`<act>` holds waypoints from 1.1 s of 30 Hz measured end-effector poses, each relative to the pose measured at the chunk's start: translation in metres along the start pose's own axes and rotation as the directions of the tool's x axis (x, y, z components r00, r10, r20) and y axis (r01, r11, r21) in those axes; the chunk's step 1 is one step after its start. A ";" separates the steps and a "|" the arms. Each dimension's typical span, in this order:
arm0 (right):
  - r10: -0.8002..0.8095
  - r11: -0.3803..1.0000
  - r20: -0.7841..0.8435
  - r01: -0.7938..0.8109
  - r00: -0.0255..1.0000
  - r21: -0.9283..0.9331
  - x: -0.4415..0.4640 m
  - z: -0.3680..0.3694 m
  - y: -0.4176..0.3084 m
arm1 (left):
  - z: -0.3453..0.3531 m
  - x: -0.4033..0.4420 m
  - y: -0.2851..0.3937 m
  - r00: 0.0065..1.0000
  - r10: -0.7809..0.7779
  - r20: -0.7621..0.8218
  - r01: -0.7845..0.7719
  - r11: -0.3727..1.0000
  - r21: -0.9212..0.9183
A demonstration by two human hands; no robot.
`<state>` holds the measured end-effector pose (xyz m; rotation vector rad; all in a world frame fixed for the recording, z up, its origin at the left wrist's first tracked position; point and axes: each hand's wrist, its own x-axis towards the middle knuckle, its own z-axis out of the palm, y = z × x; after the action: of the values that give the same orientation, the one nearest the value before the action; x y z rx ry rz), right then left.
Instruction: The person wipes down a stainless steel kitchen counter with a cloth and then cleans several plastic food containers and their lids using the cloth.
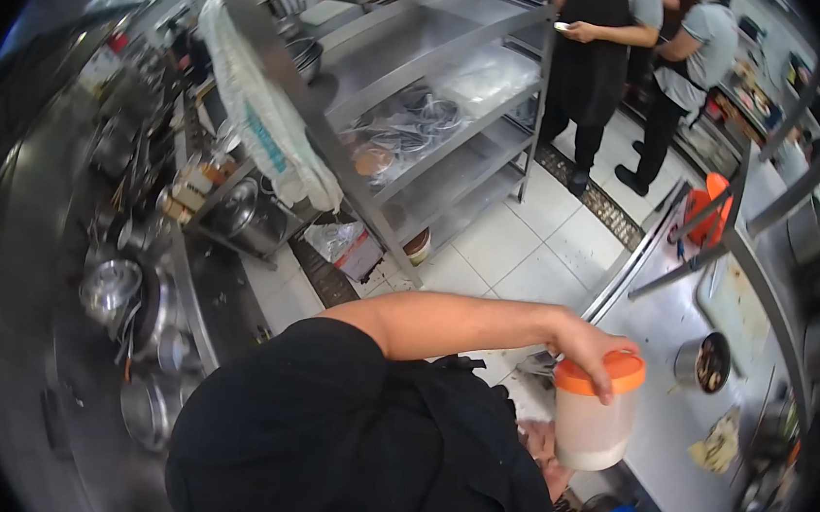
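Between two hands (585, 354) (549, 455), one tub (592, 426)

No readable words or numbers, teal print (261, 128) on a white sheet (237, 60) hung along the left edge of the metal rack (486, 170), too blurred to read, red-and-white package (359, 255) by the rack's lower corner, its markings indistinct

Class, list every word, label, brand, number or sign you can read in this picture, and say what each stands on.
No text can be read with certainty.
Hanging white sack: teal print, too blurred to read.
Red-and-white package below it: markings too small and blurred.
Orange-lidded jar: no lettering visible on the side shown.
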<state>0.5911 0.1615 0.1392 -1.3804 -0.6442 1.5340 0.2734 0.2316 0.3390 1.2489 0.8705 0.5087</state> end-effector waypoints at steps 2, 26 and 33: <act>0.056 0.998 0.046 -0.056 0.997 0.008 -0.001 -0.008 -0.018 | -0.007 0.029 0.032 0.996 -0.007 -0.092 0.030 0.969 0.246; 0.379 0.922 0.509 -0.271 0.772 -0.275 -0.012 0.150 -0.087 | -0.094 -0.020 -0.138 0.598 0.537 -0.595 0.060 0.711 0.701; 0.422 0.885 0.480 -0.236 0.769 -0.401 -0.016 0.334 -0.013 | -0.198 -0.333 -0.481 0.214 -0.892 -0.399 -0.056 0.397 -0.916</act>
<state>0.2749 0.2196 0.2334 -1.3249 -1.0889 2.2436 -0.1388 -0.0301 -0.0383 -0.4658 1.6596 0.9249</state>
